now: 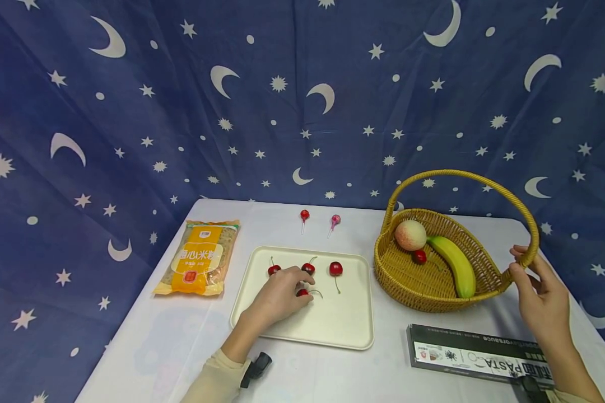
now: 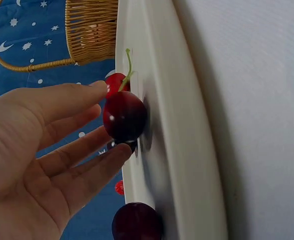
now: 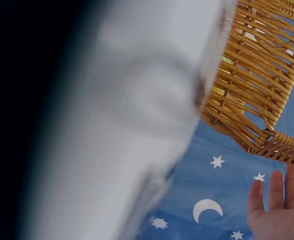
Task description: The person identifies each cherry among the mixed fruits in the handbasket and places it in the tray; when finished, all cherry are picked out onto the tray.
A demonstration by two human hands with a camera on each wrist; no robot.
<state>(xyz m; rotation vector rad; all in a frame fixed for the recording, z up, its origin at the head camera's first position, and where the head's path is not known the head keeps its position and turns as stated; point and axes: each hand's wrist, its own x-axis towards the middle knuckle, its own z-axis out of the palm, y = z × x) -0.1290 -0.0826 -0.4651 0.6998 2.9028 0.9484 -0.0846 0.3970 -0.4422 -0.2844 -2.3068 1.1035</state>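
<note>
My left hand [image 1: 284, 294] reaches over the cream tray [image 1: 340, 333]. Its thumb and fingertips are spread around a dark red cherry [image 2: 125, 116] with a green stem, right beside its surface. Other cherries on the tray include one [image 1: 308, 268] beyond the fingers and one [image 1: 335, 269] to the right. At the right, my right hand [image 1: 547, 305] holds the wicker basket [image 1: 418, 299] where its arched handle meets the rim, thumb and index finger on either side. Inside the basket lie a peach [image 1: 410, 235], a cherry [image 1: 419, 257] and a banana [image 1: 455, 266].
A bag of rice noodles [image 1: 198, 257] lies left of the tray. Two lollipops, one red [image 1: 305, 215] and one pink [image 1: 335, 220], are behind it. A black pasta box [image 1: 476, 352] lies in front of the basket. A blue star-and-moon cloth [image 1: 282, 101] hangs behind the table.
</note>
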